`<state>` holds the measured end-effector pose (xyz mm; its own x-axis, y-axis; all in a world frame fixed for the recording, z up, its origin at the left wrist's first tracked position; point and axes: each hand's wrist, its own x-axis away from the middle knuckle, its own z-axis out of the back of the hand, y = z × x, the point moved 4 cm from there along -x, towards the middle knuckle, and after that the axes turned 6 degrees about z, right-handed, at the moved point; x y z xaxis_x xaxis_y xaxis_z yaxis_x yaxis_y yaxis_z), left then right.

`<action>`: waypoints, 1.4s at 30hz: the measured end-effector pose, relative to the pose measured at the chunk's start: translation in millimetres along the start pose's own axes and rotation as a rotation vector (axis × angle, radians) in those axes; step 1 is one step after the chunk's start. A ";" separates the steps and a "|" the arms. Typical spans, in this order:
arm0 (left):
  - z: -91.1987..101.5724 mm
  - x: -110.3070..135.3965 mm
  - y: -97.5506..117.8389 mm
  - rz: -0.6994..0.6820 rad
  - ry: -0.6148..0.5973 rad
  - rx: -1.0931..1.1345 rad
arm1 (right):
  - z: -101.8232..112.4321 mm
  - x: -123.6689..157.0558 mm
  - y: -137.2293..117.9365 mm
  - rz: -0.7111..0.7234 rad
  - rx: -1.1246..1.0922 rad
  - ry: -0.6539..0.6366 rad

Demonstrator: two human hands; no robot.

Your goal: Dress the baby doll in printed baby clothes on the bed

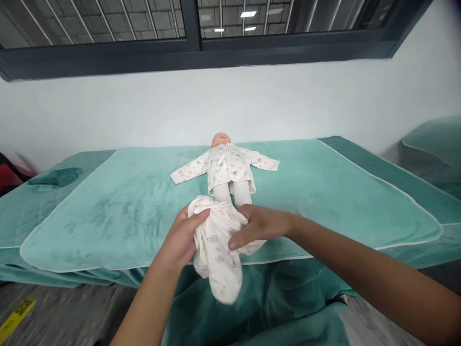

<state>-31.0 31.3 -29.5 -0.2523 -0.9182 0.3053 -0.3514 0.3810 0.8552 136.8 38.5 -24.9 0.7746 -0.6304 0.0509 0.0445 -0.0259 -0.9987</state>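
A pair of white printed baby pants hangs bunched between my two hands, just over the near edge of the bed. My left hand is closed on its left side, thumb on top. From the right, my right hand grips the other side of the cloth, with the thumb pressed on the front. Beyond the pants a baby doll lies on its back, legs toward me. It wears a white printed baby shirt with both sleeves spread out. The doll's feet are hidden behind the cloth and my hands.
A light green padded cover with white piping spreads over the bed. A white wall and a dark window frame rise behind it. Green cushioning stands at the right; a red and black item is at the far left.
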 end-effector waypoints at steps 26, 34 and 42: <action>-53.2 -48.2 -28.0 -0.036 -0.117 -1.053 | 34.1 45.9 120.7 0.028 -0.050 1.012; -62.1 -56.2 -5.2 0.175 -0.361 -0.587 | 56.3 40.0 96.6 0.194 -0.135 1.009; -69.9 -122.2 14.5 -0.202 0.068 -0.900 | 114.6 4.0 102.5 0.162 0.303 1.161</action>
<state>57.7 141.4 -25.2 -0.1986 -0.9734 0.1146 0.4574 0.0114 0.8892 216.7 122.3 -126.2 -0.2360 -0.9342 -0.2676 0.2661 0.2027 -0.9424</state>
